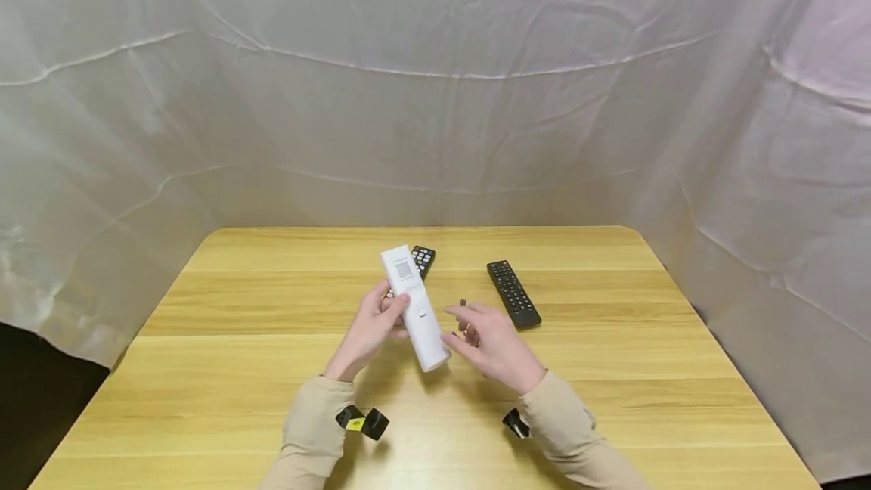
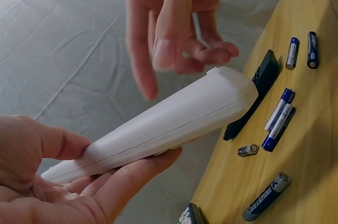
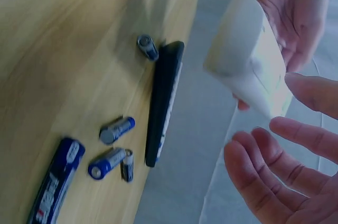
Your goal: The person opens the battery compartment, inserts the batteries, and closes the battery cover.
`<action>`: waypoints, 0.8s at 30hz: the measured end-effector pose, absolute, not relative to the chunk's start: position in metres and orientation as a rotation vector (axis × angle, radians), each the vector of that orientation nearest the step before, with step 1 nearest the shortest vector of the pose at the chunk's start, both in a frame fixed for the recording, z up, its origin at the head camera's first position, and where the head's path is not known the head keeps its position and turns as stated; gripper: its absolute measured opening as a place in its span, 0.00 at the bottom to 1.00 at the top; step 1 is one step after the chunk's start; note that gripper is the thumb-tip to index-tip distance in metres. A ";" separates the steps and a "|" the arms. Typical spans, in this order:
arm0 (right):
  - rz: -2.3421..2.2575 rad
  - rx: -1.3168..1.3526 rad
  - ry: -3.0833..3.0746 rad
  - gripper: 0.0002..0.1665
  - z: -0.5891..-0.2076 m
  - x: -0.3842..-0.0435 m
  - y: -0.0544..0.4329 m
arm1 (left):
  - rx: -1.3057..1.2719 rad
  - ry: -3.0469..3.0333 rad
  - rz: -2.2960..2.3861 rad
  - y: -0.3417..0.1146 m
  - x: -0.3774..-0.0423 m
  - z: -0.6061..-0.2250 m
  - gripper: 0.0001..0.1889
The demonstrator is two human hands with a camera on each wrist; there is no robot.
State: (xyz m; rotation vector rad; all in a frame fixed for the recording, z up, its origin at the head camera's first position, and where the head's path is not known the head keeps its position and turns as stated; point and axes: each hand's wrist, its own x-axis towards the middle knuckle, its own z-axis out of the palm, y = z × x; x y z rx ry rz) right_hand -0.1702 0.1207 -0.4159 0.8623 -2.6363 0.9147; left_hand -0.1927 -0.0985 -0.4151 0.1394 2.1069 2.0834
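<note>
A white remote control (image 1: 427,331) is held up over the table, its back with a printed label facing the head camera. My left hand (image 1: 367,324) grips it, thumb on the near face and fingers underneath, as the left wrist view shows too. Close by its lower end is my right hand (image 1: 495,345), fingers loosely bent and apart. In the right wrist view the fingers (image 3: 296,168) of that hand show nothing between them. The lower end of the remote control (image 3: 232,44) is near those fingertips; whether they touch it I cannot tell.
A black remote control (image 1: 513,295) lies right of the hands. Another dark one with pale buttons (image 1: 424,257) is partly hidden behind the white one. Several loose batteries, among them a grey one (image 2: 266,196) and a blue one (image 3: 57,182), lie on the wooden table (image 1: 612,399).
</note>
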 end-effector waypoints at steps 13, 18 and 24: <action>0.917 0.856 -2.654 0.26 -0.418 -0.170 0.101 | 0.138 2.145 2.093 -0.095 -0.189 -0.416 0.22; 0.907 0.884 -2.625 0.23 -0.418 -0.169 0.098 | 0.133 2.154 2.095 -0.094 -0.190 -0.417 0.20; 0.932 0.904 -2.622 0.21 -0.417 -0.170 0.096 | 0.145 2.156 2.096 -0.093 -0.190 -0.418 0.21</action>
